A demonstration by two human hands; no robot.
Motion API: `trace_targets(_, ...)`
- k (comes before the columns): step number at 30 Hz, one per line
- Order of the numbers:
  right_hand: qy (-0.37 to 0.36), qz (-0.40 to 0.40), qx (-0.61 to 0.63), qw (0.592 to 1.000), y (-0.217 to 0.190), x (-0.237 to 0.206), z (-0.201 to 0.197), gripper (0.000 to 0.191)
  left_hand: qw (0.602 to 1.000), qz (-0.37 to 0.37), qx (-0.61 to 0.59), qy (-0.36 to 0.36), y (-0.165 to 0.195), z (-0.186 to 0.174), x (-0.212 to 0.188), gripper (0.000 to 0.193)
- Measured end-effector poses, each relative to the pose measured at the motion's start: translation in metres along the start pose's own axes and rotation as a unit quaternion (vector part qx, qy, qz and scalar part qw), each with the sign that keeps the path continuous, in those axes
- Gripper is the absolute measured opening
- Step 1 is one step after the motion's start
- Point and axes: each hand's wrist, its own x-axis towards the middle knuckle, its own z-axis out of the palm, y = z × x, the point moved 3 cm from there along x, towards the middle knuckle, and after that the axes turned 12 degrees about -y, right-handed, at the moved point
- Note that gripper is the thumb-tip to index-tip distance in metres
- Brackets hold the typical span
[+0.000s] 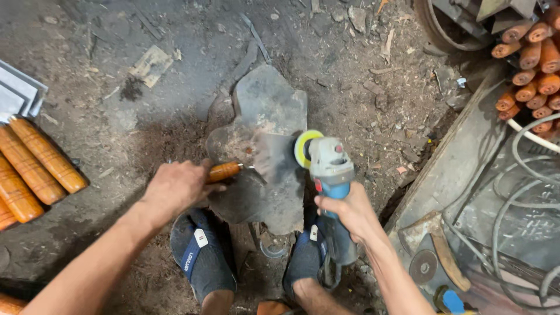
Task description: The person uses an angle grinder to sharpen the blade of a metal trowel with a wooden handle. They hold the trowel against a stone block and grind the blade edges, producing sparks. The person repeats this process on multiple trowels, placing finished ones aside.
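A person squats over a flat stone slab (265, 99) on the dirt floor (116, 52). The left hand (175, 186) is wrapped tight around the orange wooden handle (224, 171) of a flat metal blade (274, 157). The blade lies on the slab, right in the middle of the view. The right hand (344, 213) is closed around the blue body of an angle grinder (329, 175). Its yellow disc (303, 149) touches the right edge of the blade.

The side of the blade near the disc looks smooth and grey. The side near the handle looks rusty and brown. So it seems some of the blade is cleaned and some is left to do. How much, I cannot tell for sure.

Now the count. There is one blade, one grinder and one slab. Two feet in dark blue sandals (201, 256) stand just below the slab. On the left lie four orange wooden handles (41, 160) side by side, with the end of one more peeking in at the bottom corner. At the top right sits a heap of orange handles (534, 64), about a dozen that show. Grey cables (519, 192) curl at the right. One spare grinding disc (423, 266) lies on a board near the right arm.
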Motion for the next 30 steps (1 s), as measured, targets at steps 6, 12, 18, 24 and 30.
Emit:
trace_targets(6, -0.073, -0.005, -0.042, 0.996, -0.007, -0.005, 0.044, 0.03, 0.991, 0.024, 0.124, 0.051, -0.014, -0.003, 0.01, 0.068)
trace_targets(12, -0.094, -0.022, -0.071, 0.993, -0.025, -0.001, 0.066, 0.03, 0.994, -0.006, 0.109, 0.008, -0.002, -0.011, 0.015, 0.068)
trace_targets(18, -0.085, 0.017, -0.054, 0.995, -0.019, 0.001, 0.055, 0.033, 0.993, -0.033, 0.07, -0.09, 0.002, -0.018, 0.016, 0.069)
trace_targets(24, -0.071, -0.042, -0.016, 0.996, -0.019, 0.009, 0.049, 0.03, 0.998, -0.012, 0.06, -0.017, -0.001, -0.014, 0.015, 0.069)
trace_targets(30, -0.065, 0.015, 0.016, 0.998, 0.001, 0.018, 0.043, 0.025, 0.998, -0.007, 0.06, -0.027, -0.003, -0.012, 0.023, 0.07)
